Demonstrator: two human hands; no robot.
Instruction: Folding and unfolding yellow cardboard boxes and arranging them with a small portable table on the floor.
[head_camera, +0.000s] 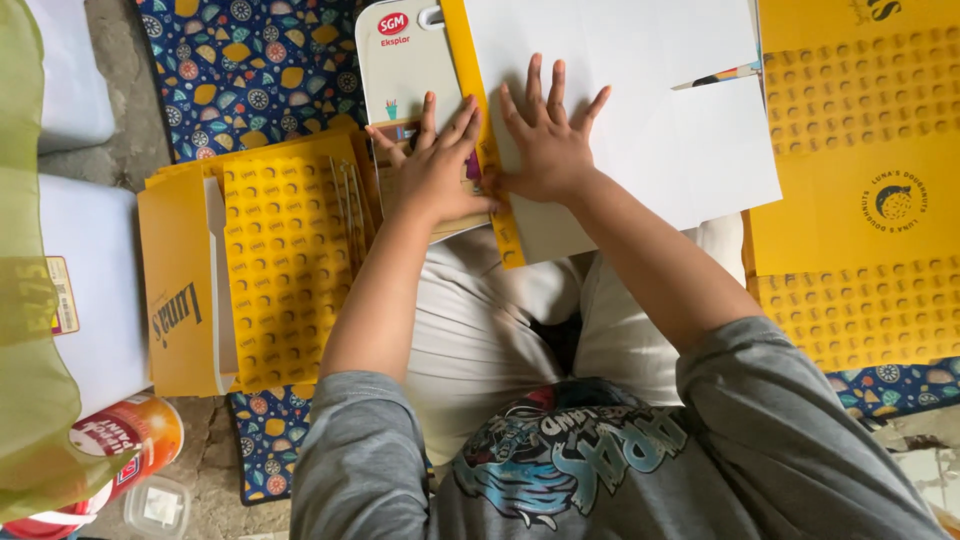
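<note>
Yellow cardboard sheet (620, 150), white on its up side, lies across the person's lap. Both hands press flat on it with fingers spread: left hand (432, 165) at its left edge, right hand (545, 140) just beside. More flat boxes (270, 265) lie left of the sheet.

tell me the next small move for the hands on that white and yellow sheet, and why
Probably slide both palms outward along the yellow fold to crease it. The left hand and right hand lie flat, fingers spread, on either side of the yellow edge of the white sheet on the lap, so the fold looks pressed only at its middle. A stack of yellow box blanks lies beside it.
</note>
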